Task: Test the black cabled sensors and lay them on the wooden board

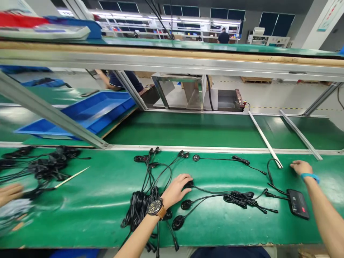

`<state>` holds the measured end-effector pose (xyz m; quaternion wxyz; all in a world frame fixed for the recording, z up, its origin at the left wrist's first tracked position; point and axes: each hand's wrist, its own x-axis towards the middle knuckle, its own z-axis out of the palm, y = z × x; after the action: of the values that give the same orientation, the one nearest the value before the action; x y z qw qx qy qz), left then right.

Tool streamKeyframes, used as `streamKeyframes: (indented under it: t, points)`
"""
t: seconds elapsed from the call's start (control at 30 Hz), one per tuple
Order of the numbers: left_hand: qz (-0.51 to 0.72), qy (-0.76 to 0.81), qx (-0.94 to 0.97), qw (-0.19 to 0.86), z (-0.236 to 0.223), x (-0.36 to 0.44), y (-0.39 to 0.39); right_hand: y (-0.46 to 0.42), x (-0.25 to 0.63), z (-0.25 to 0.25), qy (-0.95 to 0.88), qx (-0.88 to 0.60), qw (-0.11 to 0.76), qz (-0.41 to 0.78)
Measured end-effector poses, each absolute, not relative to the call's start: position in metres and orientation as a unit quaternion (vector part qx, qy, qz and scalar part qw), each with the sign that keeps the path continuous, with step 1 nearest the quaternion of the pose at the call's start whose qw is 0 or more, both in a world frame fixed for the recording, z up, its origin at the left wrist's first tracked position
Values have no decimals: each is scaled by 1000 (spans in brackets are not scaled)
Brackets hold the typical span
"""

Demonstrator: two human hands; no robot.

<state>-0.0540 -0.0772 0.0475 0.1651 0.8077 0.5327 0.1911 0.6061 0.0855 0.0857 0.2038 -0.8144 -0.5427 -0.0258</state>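
Note:
My left hand (176,191), wearing a watch, is at mid-bench with thumb and fingers around a round black speaker (189,184) on a cable. Beneath and beside the wrist lies a tangled bunch of black cables (138,209). Two more cabled speakers, one a black disc (177,223), lie just right of it, their cables running to a coiled bundle (239,199). My right hand (301,167), with a blue wristband, has its fingers curled near the bench's back edge; what they hold is hidden. Below it lies a flat black box (298,204) with short plugged leads.
A single cabled speaker (196,157) lies along the back of the bench. At left, another person's hand (10,193) is near a cable heap (51,163) and a pale pointed stick (72,177). A blue tray (80,111) and metal frame posts stand behind.

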Motion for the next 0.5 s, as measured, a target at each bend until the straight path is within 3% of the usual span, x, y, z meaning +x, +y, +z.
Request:
streamKeyframes:
  t: [0.13,0.27,0.33,0.4,0.5]
  points:
    - [243,545,784,174,54,-44,-72,61,595,79,-514,-841,164,-25]
    - [282,582,745,160,80,-30,-62,26,524,90,-602,-751,259,-75]
    - [293,592,735,155,94,-21,-57,2,471,93,-709,-650,271,44]
    - [302,594,731,150,106,-13,-52,-22,420,91,-806,-519,200,205]
    - [315,586,735,132,120,-4,-49,-46,374,84,-823,-468,114,302]
